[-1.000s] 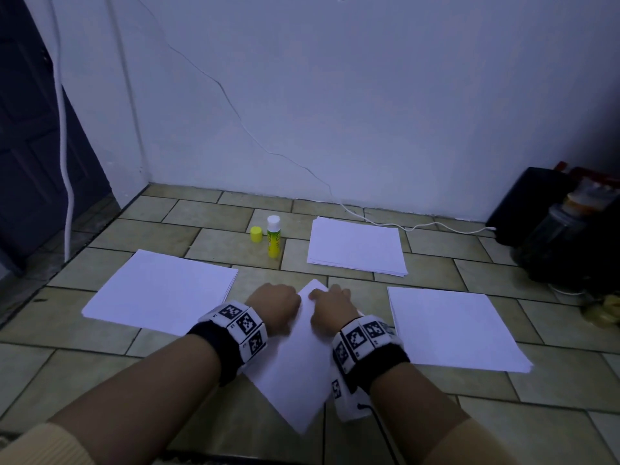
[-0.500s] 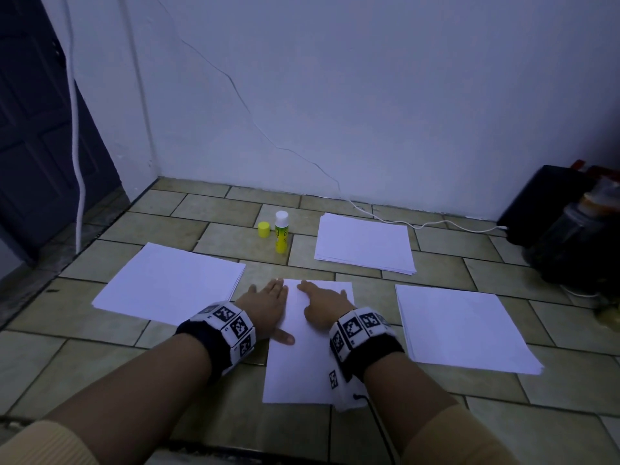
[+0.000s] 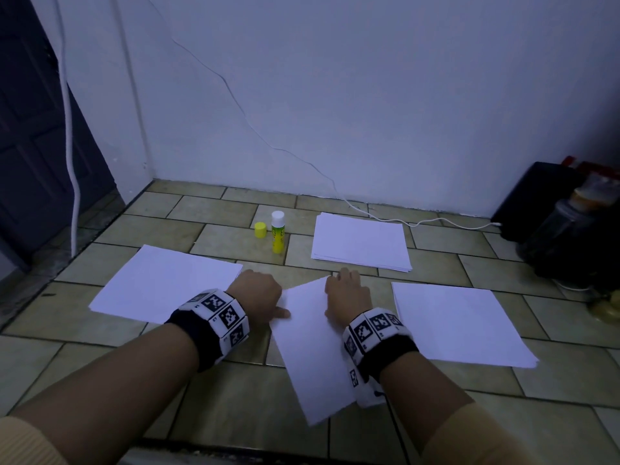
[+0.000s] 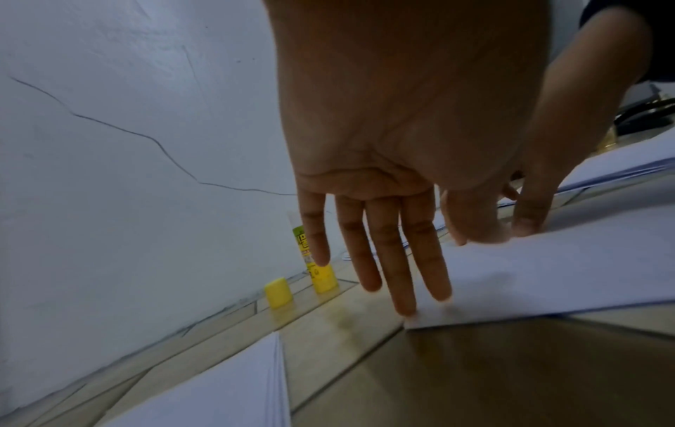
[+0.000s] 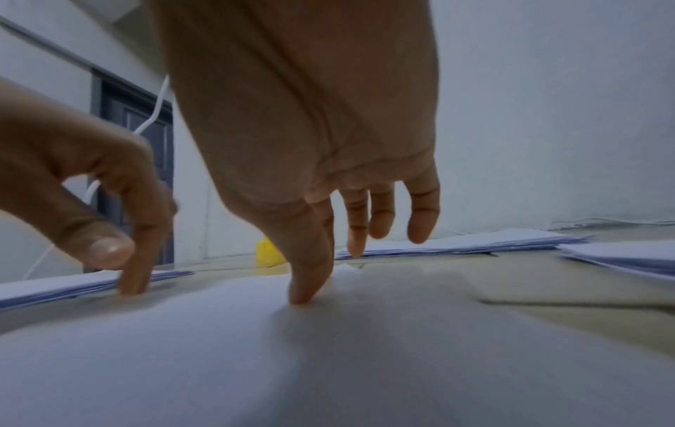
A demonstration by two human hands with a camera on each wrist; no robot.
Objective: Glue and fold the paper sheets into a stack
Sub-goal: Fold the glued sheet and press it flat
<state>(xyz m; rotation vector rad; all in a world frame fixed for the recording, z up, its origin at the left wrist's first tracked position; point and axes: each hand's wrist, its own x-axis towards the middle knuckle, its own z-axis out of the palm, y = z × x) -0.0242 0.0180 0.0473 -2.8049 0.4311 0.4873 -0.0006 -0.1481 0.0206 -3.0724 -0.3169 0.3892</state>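
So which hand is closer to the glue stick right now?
Left. The left hand lies just in front of the glue stick, slightly to its left; the right hand lies further off to its right, on the sheet.

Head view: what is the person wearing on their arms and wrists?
Each wrist carries a black band topped by a ring of white blocks printed with black square markers: left wristband, right wristband. A thin black cable hangs from the right one. Light tan sleeves are pushed up, leaving the forearms bare. No gloves or rings show.
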